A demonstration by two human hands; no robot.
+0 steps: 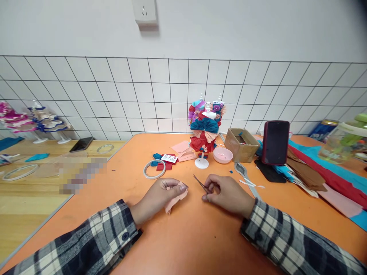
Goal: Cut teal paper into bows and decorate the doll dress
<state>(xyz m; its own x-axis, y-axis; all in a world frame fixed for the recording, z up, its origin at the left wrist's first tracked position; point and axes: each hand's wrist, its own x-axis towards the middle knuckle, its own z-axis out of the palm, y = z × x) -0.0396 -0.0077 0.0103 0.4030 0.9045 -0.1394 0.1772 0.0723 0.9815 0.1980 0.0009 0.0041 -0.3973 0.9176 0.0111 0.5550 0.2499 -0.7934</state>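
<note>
My left hand (161, 196) pinches a folded piece of pale pink crepe paper (175, 198) between thumb and fingers over the orange table (183, 244). To its right, my right hand (225, 193) holds a small pair of thin scissors (200, 184), whose tip points up and left towards the paper without touching it. Behind the hands a small white stand (202, 163) carries a teal, pink and red paper dress (204, 135). A roll of white tape (154, 169) lies behind my left hand, near a red and white card (169, 158).
Behind my right hand are a pink bowl (223, 155), a cardboard box (242, 145) and a grey strap-like item (243, 172). An upright phone (276, 143) and coloured paper strips (341, 172) lie right. A wooden table (28, 214) with more dresses adjoins at left.
</note>
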